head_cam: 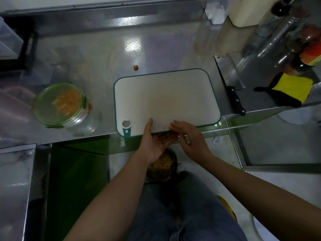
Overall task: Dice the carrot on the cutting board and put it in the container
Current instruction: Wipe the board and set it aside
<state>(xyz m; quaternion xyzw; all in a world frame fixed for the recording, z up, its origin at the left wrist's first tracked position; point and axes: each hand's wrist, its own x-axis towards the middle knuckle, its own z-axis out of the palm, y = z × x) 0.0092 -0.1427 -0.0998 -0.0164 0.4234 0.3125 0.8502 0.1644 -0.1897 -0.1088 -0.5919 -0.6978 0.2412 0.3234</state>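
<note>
Head view: the cutting board (166, 101) overhangs the front edge of the surface (97, 66); a knife (231, 75) lies just beside its right edge; open surface separates it from the container (76, 119), well to the left. The left hand (156, 145) is flat, palm up, below the board's near edge; the right hand (191, 138), fingers loosely extended, touches that edge. The lidded container holds the diced carrot (68, 102); one carrot scrap (136, 67) lies behind the board.

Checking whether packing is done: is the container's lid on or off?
On. The green lid covers the container; diced carrot shows through it. Whether its clips are latched, I cannot tell.
</note>
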